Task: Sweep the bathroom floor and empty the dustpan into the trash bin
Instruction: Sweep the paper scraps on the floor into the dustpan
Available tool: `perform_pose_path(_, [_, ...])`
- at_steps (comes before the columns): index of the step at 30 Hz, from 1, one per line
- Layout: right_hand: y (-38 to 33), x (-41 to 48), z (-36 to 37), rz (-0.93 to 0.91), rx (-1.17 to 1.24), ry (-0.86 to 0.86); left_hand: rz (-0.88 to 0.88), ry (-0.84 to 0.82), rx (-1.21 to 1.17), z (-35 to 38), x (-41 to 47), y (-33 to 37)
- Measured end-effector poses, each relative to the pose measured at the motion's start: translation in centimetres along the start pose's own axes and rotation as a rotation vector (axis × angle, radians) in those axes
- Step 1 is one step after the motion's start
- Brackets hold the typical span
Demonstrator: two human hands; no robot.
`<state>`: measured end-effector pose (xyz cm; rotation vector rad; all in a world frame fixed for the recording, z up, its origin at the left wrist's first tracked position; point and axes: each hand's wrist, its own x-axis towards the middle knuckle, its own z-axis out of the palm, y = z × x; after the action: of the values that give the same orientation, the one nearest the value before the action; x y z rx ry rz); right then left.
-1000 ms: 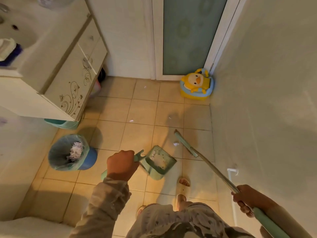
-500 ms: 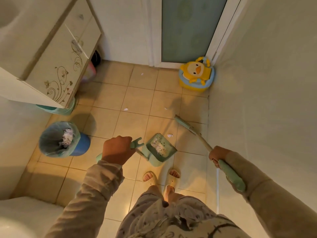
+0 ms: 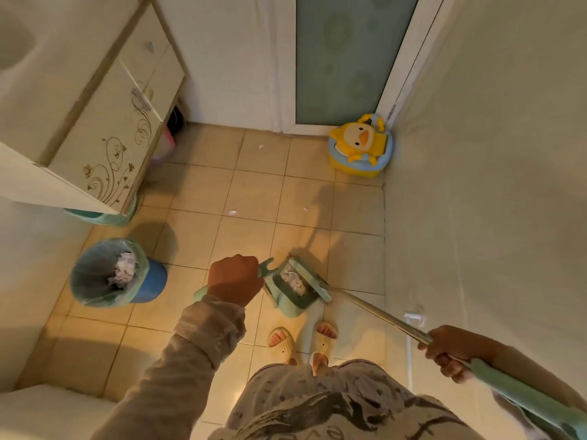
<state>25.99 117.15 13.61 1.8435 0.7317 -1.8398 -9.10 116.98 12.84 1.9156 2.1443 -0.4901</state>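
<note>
Now my broom head has swung against the dustpan mouth; left hand grips its handle, right hand the pole. Scraps remain; bin waits left.

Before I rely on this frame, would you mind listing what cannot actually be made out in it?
All in the head view:
- Dustpan contents: the broom head lies across its mouth, so only some pale debris shows.
- Dustpan handle: the left hand wraps it.
- Broom handle end: cut off by the lower right edge, past the right hand.
- Things under the cabinet: in shadow, half hidden.
- Floor specks: too small to identify.
</note>
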Motion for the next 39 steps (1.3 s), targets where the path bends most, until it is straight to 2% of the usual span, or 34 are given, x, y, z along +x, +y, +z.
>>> perform_pose_path(3, [1.0,-0.8,0.3,-0.035,-0.078,0.029,0.009,0.014,0.000,0.3,0.1,-0.2])
perform_pose_path(8, [-0.5,0.2,2.5,-0.113,-0.191,0.177,0.027,0.023,-0.037,1.0,-0.9,0.1])
perform_pose_path(12, [-3.0,3.3,6.1,-0.106,-0.458,0.298,0.020,0.024,-0.078,1.6,-1.6,0.2])
perform_pose_path(15, [-3.9,4.4,8.1,-0.110,-0.585,0.303,0.017,0.015,-0.093,1.8,-1.8,0.0])
perform_pose_path(17, [-3.9,4.0,7.9,-0.070,-0.520,0.230,0.010,0.008,-0.099,1.7,-1.8,-0.1])
perform_pose_path(21, [-2.5,2.3,4.6,0.005,-0.016,0.063,0.021,-0.001,-0.096,1.5,-1.5,-0.5])
perform_pose_path(25, [-1.1,0.7,2.9,-0.016,0.257,-0.004,0.051,-0.021,-0.084,1.7,-2.0,-1.2])
perform_pose_path(31, [-1.9,0.5,3.6,-0.092,0.181,0.063,0.047,-0.013,-0.068,3.1,-3.3,-2.8])
perform_pose_path(39, [-8.9,1.4,1.0,-0.175,0.087,0.187,-0.039,0.044,-0.152,0.1,1.1,-3.0])
